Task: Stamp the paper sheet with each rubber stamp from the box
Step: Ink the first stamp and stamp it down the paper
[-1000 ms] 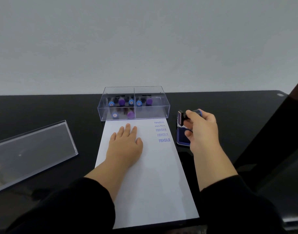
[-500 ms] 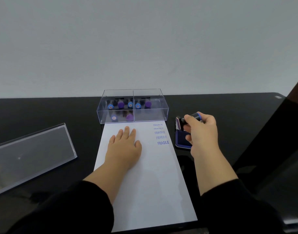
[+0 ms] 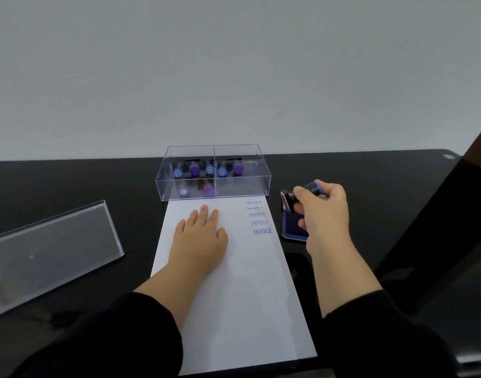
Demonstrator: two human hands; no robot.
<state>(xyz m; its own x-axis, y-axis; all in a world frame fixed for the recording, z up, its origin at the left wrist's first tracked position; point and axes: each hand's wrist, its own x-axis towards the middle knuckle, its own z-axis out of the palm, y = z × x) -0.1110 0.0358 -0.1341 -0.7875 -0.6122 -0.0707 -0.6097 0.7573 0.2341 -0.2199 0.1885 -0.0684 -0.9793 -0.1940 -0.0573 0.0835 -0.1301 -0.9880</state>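
Note:
A white paper sheet (image 3: 242, 290) lies on the black table, with several blue "FRAGILE" prints (image 3: 262, 231) down its upper right side. My left hand (image 3: 198, 238) rests flat on the sheet's upper part, fingers straight. My right hand (image 3: 322, 211) grips a blue-handled rubber stamp (image 3: 313, 188), tilted on its side just above the blue ink pad (image 3: 292, 227) right of the sheet. A clear divided box (image 3: 214, 173) behind the sheet holds several stamps with blue and purple caps.
The box's clear lid (image 3: 48, 249) lies flat at the left of the black table (image 3: 70, 181). A grey wall rises behind the table. A dark panel edge (image 3: 438, 227) slants along the right side.
My right hand with the stamp has shifted slightly over the ink pad, and the stamp sits more tilted. The left hand stays flat on the sheet. The view has dipped a little.

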